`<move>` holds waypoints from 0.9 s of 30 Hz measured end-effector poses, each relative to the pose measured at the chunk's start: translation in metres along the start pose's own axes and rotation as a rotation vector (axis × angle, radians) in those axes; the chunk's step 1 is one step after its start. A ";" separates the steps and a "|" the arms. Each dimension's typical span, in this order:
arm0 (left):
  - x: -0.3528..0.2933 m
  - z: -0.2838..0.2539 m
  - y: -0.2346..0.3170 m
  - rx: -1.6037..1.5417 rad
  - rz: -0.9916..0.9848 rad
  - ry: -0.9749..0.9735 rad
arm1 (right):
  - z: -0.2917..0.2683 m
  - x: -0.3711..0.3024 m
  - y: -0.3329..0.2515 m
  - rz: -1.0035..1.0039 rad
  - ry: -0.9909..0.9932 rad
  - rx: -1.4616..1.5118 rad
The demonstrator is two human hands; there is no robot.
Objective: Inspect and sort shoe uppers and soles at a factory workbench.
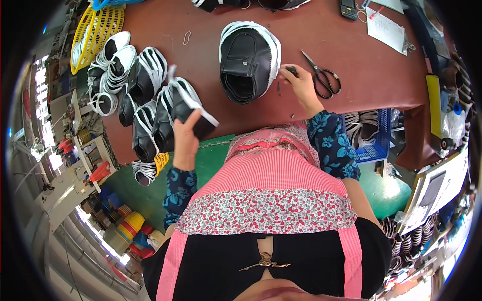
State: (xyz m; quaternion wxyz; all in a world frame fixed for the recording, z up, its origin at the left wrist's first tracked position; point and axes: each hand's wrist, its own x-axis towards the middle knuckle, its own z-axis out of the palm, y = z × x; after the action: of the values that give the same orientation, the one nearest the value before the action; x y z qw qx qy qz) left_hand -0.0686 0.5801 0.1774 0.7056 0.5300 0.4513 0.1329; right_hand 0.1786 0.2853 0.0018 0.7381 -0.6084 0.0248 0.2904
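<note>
My left hand (186, 138) is closed on a black shoe upper (187, 108) with a white edge, at the near end of a row of uppers. The fingers' far side is hidden behind it. My right hand (301, 85) is closed, with a small dark object (291, 70) at its fingertips; its kind is unclear. The fingertips are close beside the white rim of a stack of black and white shoe uppers (242, 55), which lies on the red-brown table. Black-handled scissors (325, 80) rest just right of this hand, blades partly apart.
More bundled uppers (143, 75) crowd the table's left side, beside a yellow basket (98, 27). At the far right lie a papers-holding clip (409, 46), a sheet of paper (385, 31) and a dark handheld device (348, 9). A blue crate (371, 152) stands below the near right edge.
</note>
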 end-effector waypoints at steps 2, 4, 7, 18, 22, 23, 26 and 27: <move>-0.014 0.021 -0.020 0.052 0.005 -0.075 | 0.011 0.005 0.003 0.007 -0.047 0.010; -0.020 0.042 -0.032 0.168 0.000 -0.153 | 0.016 0.000 -0.008 0.011 -0.002 -0.037; -0.026 0.078 -0.049 0.332 0.155 -0.233 | 0.012 -0.008 -0.009 -0.020 0.049 -0.064; -0.048 0.103 -0.049 0.545 0.383 -0.186 | 0.013 -0.023 -0.016 -0.084 0.059 -0.170; -0.077 -0.009 -0.050 1.270 0.736 0.167 | 0.002 -0.032 -0.024 -0.018 0.048 -0.166; -0.089 -0.040 -0.047 1.345 0.696 0.210 | -0.002 -0.034 -0.022 0.006 0.047 -0.150; -0.100 -0.138 -0.042 1.666 0.442 0.240 | -0.010 -0.032 -0.017 0.017 0.044 -0.125; -0.092 -0.164 -0.038 1.700 0.612 0.220 | -0.013 -0.034 -0.018 -0.002 0.039 -0.166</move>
State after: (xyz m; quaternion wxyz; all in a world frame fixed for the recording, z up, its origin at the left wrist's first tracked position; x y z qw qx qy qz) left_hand -0.2583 0.6068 0.1847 -0.0363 0.9527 0.3016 -0.0131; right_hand 0.1630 0.2581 0.0278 0.6848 -0.6731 0.0142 0.2788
